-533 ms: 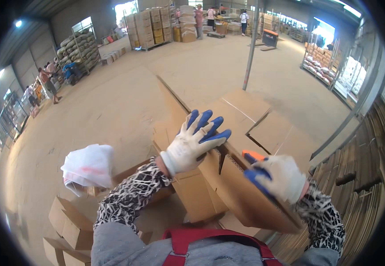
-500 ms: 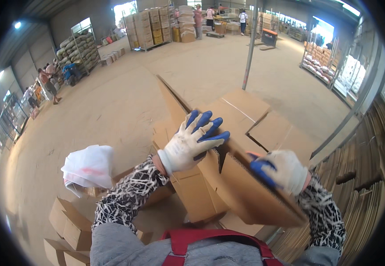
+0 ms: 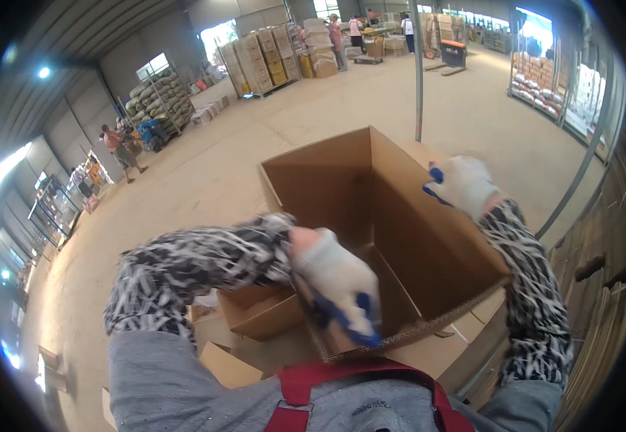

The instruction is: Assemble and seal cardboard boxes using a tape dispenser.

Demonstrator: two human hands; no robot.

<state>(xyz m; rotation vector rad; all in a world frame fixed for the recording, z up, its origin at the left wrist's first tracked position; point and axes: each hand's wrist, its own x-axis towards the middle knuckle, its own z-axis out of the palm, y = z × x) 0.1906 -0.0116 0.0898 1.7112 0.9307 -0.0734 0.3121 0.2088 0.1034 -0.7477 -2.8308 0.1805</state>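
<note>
An opened-out brown cardboard box [image 3: 428, 245] stands in front of me, its top uncovered and its walls upright. My left hand [image 3: 341, 291], in a white glove with blue on the fingers, reaches over the near left wall with its fingers pointing down. Motion smears those fingers, so their grip is unclear. At the right wall's upper edge, my right hand [image 3: 464, 187] wears a matching glove, its fingers curled at the rim. Part of the near left wall is hidden behind my left hand.
Flat cardboard sheets [image 3: 601, 338] are stacked on the right. A smaller open carton [image 3: 259, 309] sits below my left forearm. Beyond the box rises a thin metal post [image 3: 419, 79]. Farther off are stacked sacks [image 3: 158, 101], loaded racks [image 3: 262, 61] and several people.
The folded cardboard has opened into a box. My left hand has moved down toward its near side; my right hand has gone up to the right rim. The view has shifted.
</note>
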